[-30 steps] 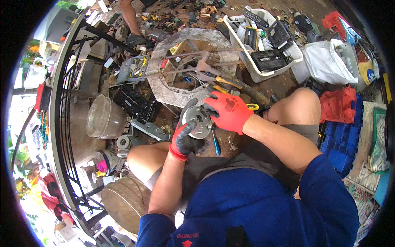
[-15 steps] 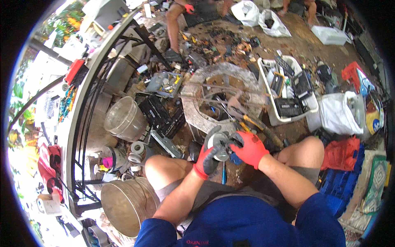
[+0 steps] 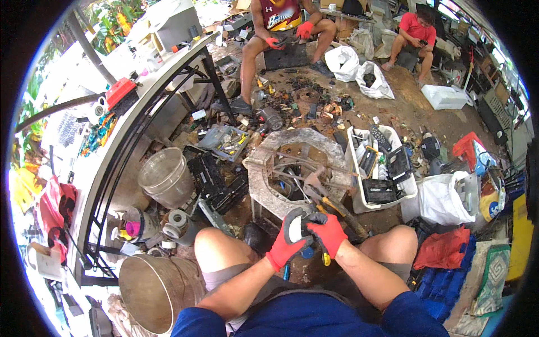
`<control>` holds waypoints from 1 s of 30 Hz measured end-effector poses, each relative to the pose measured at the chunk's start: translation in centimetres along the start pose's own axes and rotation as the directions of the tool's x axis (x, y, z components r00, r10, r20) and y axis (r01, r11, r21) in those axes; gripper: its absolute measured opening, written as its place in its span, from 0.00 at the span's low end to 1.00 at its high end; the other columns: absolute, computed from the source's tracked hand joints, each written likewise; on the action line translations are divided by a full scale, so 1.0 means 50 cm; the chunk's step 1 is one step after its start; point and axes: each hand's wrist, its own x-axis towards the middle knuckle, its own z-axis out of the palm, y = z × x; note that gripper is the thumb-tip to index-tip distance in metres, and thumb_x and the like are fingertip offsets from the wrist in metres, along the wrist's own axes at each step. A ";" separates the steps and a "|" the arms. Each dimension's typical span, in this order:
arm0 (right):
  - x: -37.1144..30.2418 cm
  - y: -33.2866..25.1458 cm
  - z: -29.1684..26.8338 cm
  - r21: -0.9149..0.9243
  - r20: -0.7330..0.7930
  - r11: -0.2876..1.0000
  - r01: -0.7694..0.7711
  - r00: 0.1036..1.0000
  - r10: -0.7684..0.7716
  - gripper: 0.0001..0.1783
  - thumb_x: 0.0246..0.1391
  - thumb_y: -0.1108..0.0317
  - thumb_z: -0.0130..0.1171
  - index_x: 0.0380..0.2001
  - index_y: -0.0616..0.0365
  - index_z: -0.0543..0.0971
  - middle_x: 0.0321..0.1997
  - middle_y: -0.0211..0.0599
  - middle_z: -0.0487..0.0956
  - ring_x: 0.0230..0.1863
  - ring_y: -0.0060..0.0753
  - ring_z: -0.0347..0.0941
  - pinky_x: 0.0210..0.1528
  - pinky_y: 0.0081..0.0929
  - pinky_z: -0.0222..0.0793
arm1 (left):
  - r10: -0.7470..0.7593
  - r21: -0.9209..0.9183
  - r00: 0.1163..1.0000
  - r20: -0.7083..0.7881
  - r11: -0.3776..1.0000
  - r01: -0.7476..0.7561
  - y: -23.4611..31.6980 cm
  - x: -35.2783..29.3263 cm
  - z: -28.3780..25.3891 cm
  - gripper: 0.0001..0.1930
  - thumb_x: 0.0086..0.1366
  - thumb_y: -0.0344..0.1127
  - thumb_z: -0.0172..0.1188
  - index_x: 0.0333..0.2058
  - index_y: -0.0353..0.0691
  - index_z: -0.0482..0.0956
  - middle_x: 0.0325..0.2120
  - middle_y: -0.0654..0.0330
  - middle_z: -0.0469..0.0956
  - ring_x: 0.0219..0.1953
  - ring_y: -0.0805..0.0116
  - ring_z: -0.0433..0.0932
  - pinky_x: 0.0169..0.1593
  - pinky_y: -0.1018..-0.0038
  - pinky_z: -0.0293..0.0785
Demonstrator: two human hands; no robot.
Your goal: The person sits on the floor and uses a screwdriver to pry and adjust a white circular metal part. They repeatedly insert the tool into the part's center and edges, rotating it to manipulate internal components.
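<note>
Both my hands wear red gloves with dark palms and fingers, and they meet in front of my lap. My left hand (image 3: 287, 242) is closed around a small rounded white part (image 3: 296, 229). Close beside it, my right hand (image 3: 327, 231) has its fingers pinched at the dark side of that part; what exactly they grip is hidden. Just beyond is a worn octagonal stand (image 3: 261, 188) with an open middle. A hammer (image 3: 315, 181) and yellow-and-black-handled pliers (image 3: 332, 203) lie across its near right side. Under my right hand shows a yellow-and-black handle (image 3: 326, 259).
Right of the stand, a white bin (image 3: 387, 203) holds black electronic parts. To the left are a clear bucket (image 3: 165, 177), a tray of small parts (image 3: 224, 143) and a large round tub (image 3: 151, 292). A long table (image 3: 115, 163) borders the left. Two people sit at the back.
The view has tilted upward, bringing more of the two seated people into sight. The part in my left hand has turned, showing its white side. My hands stay close together.
</note>
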 end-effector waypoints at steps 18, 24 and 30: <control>-0.014 -0.023 -0.003 0.069 -0.014 0.998 -0.008 1.000 0.009 0.10 0.58 0.75 0.61 0.42 0.65 0.82 0.39 0.31 0.83 0.38 0.23 0.78 0.42 0.24 0.74 | -0.025 -0.179 1.000 0.016 0.983 0.027 0.027 0.006 0.010 0.43 0.54 0.33 0.73 0.67 0.38 0.62 0.65 0.52 0.65 0.69 0.56 0.61 0.71 0.62 0.55; -0.010 -0.001 -0.039 0.282 0.116 0.945 -0.166 0.984 0.138 0.13 0.62 0.69 0.60 0.47 0.62 0.82 0.42 0.31 0.84 0.41 0.24 0.79 0.46 0.25 0.76 | 0.133 0.225 0.989 0.064 0.964 -0.144 0.054 0.010 0.021 0.46 0.50 0.32 0.75 0.66 0.38 0.61 0.63 0.50 0.66 0.67 0.53 0.63 0.70 0.60 0.59; 0.018 0.026 -0.022 0.239 0.110 0.967 -0.089 0.992 0.064 0.13 0.62 0.71 0.60 0.48 0.63 0.82 0.43 0.31 0.84 0.41 0.23 0.78 0.46 0.26 0.76 | 0.105 0.119 0.994 0.025 0.987 -0.107 0.015 0.019 0.002 0.46 0.50 0.31 0.75 0.67 0.40 0.61 0.64 0.51 0.64 0.68 0.55 0.62 0.71 0.61 0.57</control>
